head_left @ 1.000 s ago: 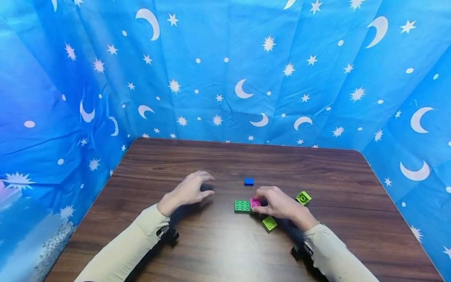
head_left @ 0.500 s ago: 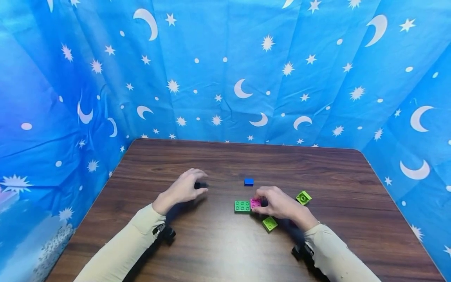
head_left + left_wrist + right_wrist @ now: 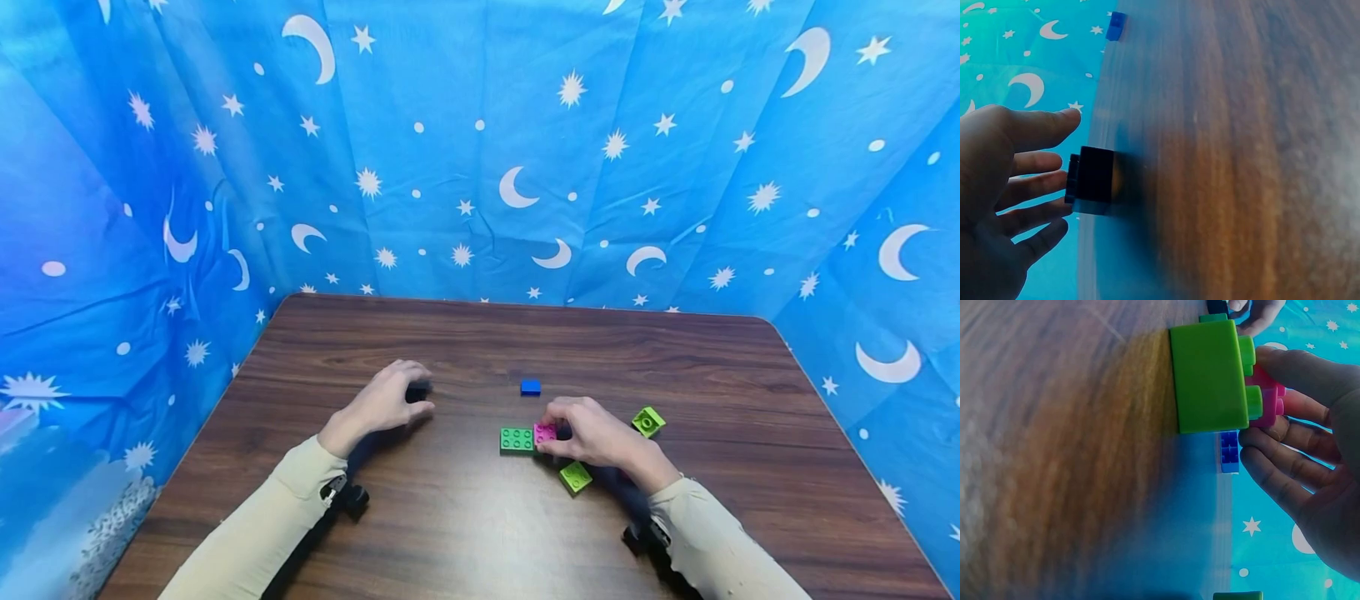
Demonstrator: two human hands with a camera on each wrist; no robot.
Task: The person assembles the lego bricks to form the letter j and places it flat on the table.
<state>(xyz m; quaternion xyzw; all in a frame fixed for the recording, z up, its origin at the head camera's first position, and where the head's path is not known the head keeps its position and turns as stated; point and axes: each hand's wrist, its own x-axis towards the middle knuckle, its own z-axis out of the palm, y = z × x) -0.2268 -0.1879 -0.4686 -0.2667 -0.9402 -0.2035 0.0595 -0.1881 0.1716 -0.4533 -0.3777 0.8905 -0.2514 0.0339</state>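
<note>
My right hand [image 3: 592,429] pinches a small pink toy building brick [image 3: 545,432] between thumb and fingers. The pink brick stands on the table against the right end of a green brick [image 3: 517,440]; whether they touch is hard to tell. My left hand [image 3: 378,404] is at a black brick [image 3: 417,391], its thumb and fingers spread apart around it. In the left wrist view the black brick [image 3: 1096,175] stands studs up by the fingertips; a grip on it is not visible. In the right wrist view a lime brick [image 3: 1210,378] partly covers the pink one.
One lime brick [image 3: 576,477] lies just in front of my right hand, and another lime brick [image 3: 648,422] lies tipped over to its right. A blue brick [image 3: 531,387] sits farther back. Blue star-patterned cloth [image 3: 465,150] hangs around the wooden table [image 3: 465,533].
My left hand has moved a little to the left, and the black brick has come into view beside its fingers. My right hand has kept its hold on the pink brick, almost still.
</note>
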